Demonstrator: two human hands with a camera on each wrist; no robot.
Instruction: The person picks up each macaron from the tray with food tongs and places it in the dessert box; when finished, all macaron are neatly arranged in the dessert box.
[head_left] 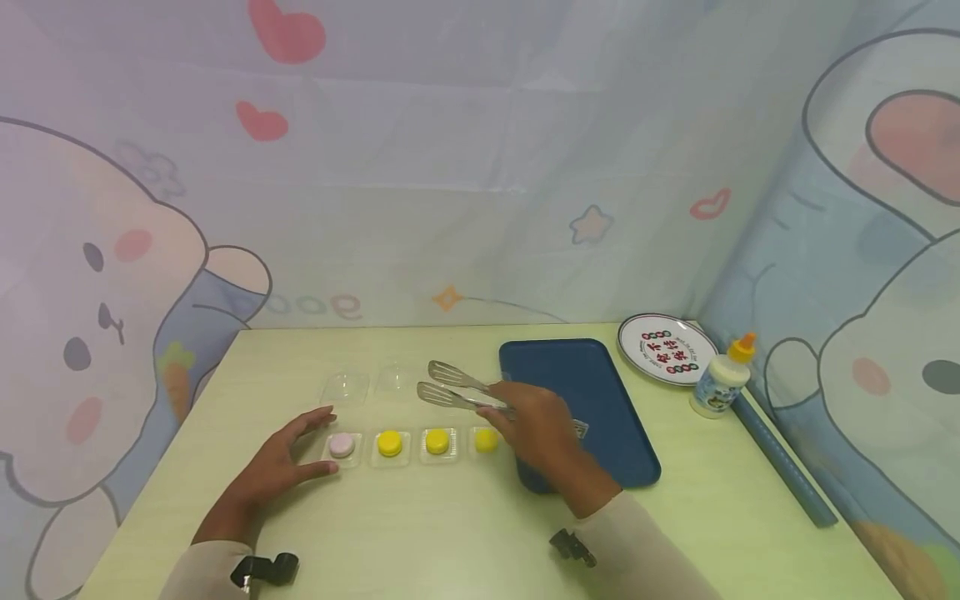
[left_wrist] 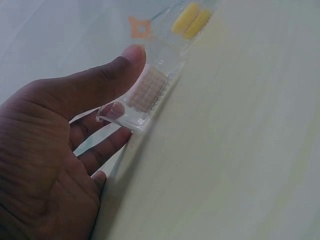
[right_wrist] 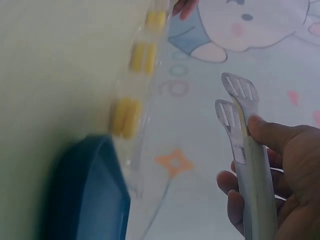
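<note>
My right hand (head_left: 538,423) grips a pair of metal tongs (right_wrist: 255,175), thumb on one side and fingers on the other. Their slotted tips stand apart with nothing between them, above the table left of the blue tray. My left hand (head_left: 281,462) is spread around the left side of a clear plastic case holding a pink macaron (head_left: 341,445). In the left wrist view its thumb (left_wrist: 120,75) overlaps that case. To the right, three similar cases hold yellow macarons: one (head_left: 389,443), another (head_left: 437,442) and a third (head_left: 486,440) beside the tray.
Two clear domed lids, one (head_left: 345,385) and another (head_left: 395,377), lie behind the row. The blue tray (head_left: 630,450) has a small printed piece on it. Farther right are a patterned plate (head_left: 626,337), a glue bottle (head_left: 720,385) and a long blue-grey bar (head_left: 783,462). A printed curtain backs the table.
</note>
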